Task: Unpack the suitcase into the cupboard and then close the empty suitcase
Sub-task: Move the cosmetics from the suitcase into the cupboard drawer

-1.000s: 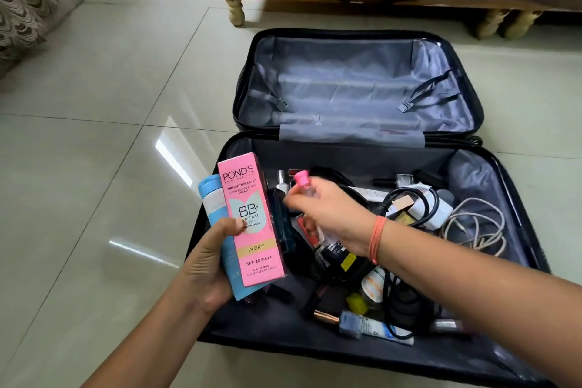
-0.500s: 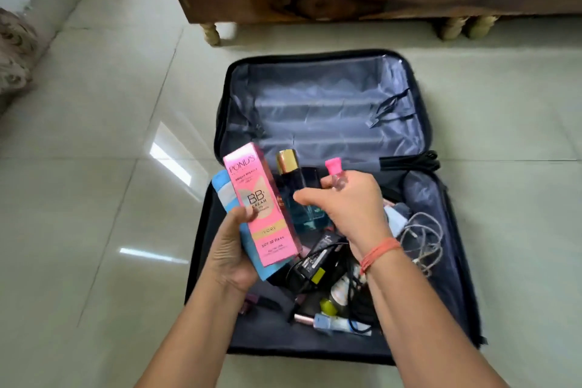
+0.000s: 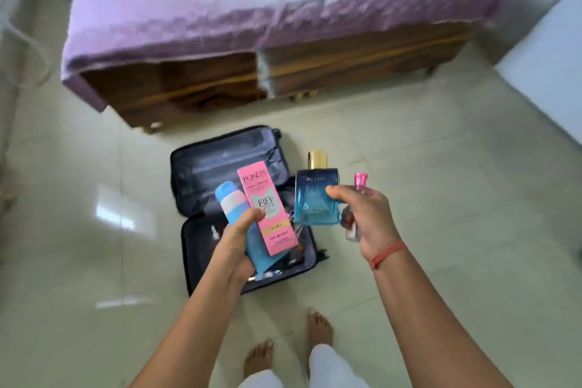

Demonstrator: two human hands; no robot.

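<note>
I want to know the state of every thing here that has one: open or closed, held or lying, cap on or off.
suitcase: open flat on the floor, items inside.
pink box: held in the left hand.
blue tube: cap on, held in the left hand.
perfume bottle: gold cap on, held in the right hand.
small clear bottle: pink cap on, also in the right hand.

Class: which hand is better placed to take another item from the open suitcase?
Left, narrowly: the left hand sits over the suitcase, the right hand beside it over floor. Both are full, though: pink box and blue tube; perfume bottle and pink-capped bottle.
</note>
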